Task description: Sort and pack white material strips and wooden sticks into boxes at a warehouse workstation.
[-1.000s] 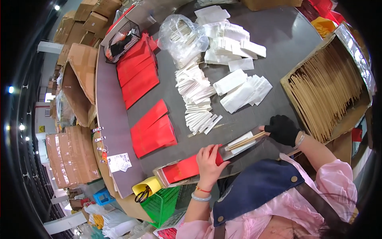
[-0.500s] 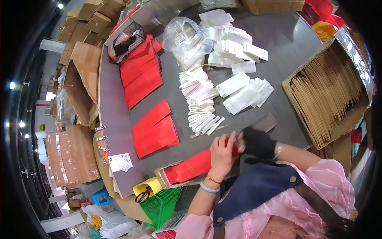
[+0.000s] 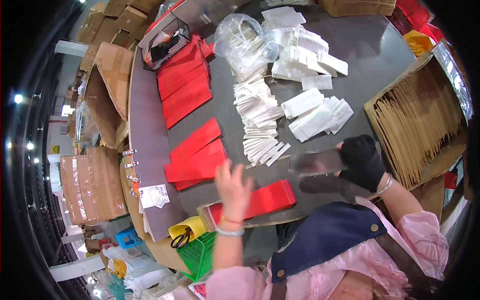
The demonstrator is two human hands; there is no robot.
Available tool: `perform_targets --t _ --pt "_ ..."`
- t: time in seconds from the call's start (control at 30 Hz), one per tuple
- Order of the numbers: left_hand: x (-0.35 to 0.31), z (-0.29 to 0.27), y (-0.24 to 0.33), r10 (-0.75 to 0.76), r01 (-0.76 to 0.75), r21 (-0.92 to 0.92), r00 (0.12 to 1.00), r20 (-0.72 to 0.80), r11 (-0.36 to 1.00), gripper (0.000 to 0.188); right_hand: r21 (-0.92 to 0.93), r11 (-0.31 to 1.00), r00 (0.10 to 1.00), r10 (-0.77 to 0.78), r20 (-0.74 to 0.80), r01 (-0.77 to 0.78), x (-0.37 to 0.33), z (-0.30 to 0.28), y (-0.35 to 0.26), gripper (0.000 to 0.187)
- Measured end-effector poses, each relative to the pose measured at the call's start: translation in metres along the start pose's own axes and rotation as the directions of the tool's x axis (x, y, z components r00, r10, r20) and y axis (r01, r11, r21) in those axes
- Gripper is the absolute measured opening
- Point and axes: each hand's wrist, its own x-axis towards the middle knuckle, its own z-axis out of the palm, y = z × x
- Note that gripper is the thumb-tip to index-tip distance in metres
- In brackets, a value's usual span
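My left hand (image 3: 232, 190), bare, is over the near left of the table with its fingers apart and nothing in them, slightly smeared by motion. Beneath and beside it lies a stack of red envelopes (image 3: 272, 197) along the near edge. Just beyond the fingers is a fanned group of red envelopes (image 3: 197, 165). My right hand (image 3: 365, 162), in a black glove with bare fingertips, grips the end of a flat, dark, see-through-looking strip (image 3: 315, 163). The strip is raised over the table, its shadow below; its exact kind is unclear.
White folded paper slips (image 3: 257, 115) run down the middle, beside flat white packets (image 3: 320, 115) and a clear plastic bag (image 3: 245, 42). A carton of brown cardboard sheets (image 3: 420, 120) stands right. More red envelopes (image 3: 185, 85) and a wire basket (image 3: 165, 47) are far left.
My left hand has come off the near red stack and moved left. My right hand has moved right, away from the stack, with the strip now plainly in its grip.
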Motion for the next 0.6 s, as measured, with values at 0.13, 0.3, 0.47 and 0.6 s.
perform_targets --t 0.13,0.3,0.47,0.6 --pt "-0.044 0.046 0.07 -0.391 0.415 -0.189 0.908 0.153 0.89 0.094 -0.018 0.999 0.997 -0.03 0.076 0.031 -0.007 0.012 -0.014 0.061" --pt "-0.053 0.053 0.057 -0.427 0.45 -0.338 0.893 0.146 0.827 0.096 -0.06 0.992 0.983 -0.103 0.154 0.113 -0.003 0.024 -0.018 0.064" --pt "-0.042 0.053 0.066 -0.339 0.373 -0.317 0.928 0.158 0.872 0.082 0.141 0.972 0.938 -0.221 0.267 0.189 0.011 0.078 -0.054 0.07" --pt "0.013 0.061 0.059 -0.152 0.1 -0.317 0.978 -0.144 0.943 0.033 0.152 0.959 0.969 -0.247 0.03 0.24 0.009 0.079 -0.026 0.072"
